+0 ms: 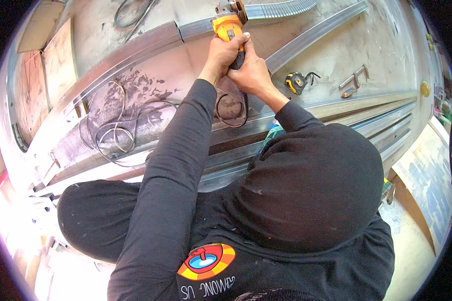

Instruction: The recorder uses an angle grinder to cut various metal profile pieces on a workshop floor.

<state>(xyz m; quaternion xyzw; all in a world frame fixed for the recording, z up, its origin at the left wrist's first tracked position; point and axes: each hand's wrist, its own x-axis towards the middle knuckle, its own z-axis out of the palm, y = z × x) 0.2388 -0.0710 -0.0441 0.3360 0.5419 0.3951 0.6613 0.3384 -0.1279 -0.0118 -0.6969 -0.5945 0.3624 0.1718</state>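
I had the left hand (220,55) and right hand (252,75) closed around the yellow grinder (227,28), with a tape measure (296,83) lying off to their right.

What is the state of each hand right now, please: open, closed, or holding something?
Left hand: closed, holding the grinder.
Right hand: closed, also holding the grinder.

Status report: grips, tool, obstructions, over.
Left grip, right grip closed around yellow-and-black angle grinder. Black-and-yellow tape measure right, clear of both. No obstruction evident.
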